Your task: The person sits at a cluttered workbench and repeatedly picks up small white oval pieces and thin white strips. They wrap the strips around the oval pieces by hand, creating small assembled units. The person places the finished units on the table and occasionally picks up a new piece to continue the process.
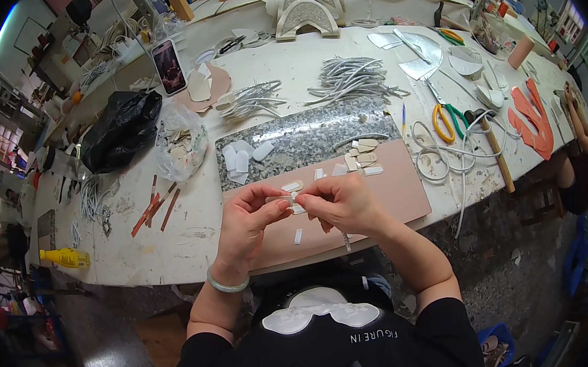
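Observation:
My left hand [249,219] and my right hand [343,206] meet over a pinkish-tan sheet [393,199], thumbs and fingertips pinched together. Between them is a small pale piece [283,198], mostly covered by the fingers, so its exact kind is hidden. Small cream and white tab-shaped pieces [366,157] lie just beyond my right hand. A narrow white strip [298,236] rests on the sheet below my fingers. Beneath my right hand a short silvery cord end [347,242] hangs over the sheet's near edge.
Behind the sheet lies a speckled granite slab [289,131] with white pieces [239,160]. Silvery cord bundles [351,79] sit farther back. To the right are scissors [442,118], a hammer [494,148] and a loose white cord [456,162]; to the left, plastic bags [121,129] and a phone [169,67].

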Available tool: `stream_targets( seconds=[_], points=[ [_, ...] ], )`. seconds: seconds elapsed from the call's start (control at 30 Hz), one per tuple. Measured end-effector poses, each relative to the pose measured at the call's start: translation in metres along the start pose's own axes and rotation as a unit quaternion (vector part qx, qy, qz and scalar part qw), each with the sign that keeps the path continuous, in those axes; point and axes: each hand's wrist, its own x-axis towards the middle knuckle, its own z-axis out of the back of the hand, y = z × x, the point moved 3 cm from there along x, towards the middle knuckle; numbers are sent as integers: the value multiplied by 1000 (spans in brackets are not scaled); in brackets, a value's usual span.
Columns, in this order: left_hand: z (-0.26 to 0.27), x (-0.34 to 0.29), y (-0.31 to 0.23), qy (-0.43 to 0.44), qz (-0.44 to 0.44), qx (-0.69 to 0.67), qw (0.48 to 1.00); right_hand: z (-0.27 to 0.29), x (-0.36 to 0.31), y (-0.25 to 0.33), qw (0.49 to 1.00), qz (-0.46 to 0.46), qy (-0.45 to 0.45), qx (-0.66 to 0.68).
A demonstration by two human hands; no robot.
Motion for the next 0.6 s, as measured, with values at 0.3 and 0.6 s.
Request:
stream_targets(
  seconds=[0.3,0.6],
  points=[
    [-1,0,2,6,-35,-8,999,-1,3,-7,999,-3,30,39],
    [-4,-7,0,14,12,46,999,0,6,-11,996,36,69,-41]
  ],
)
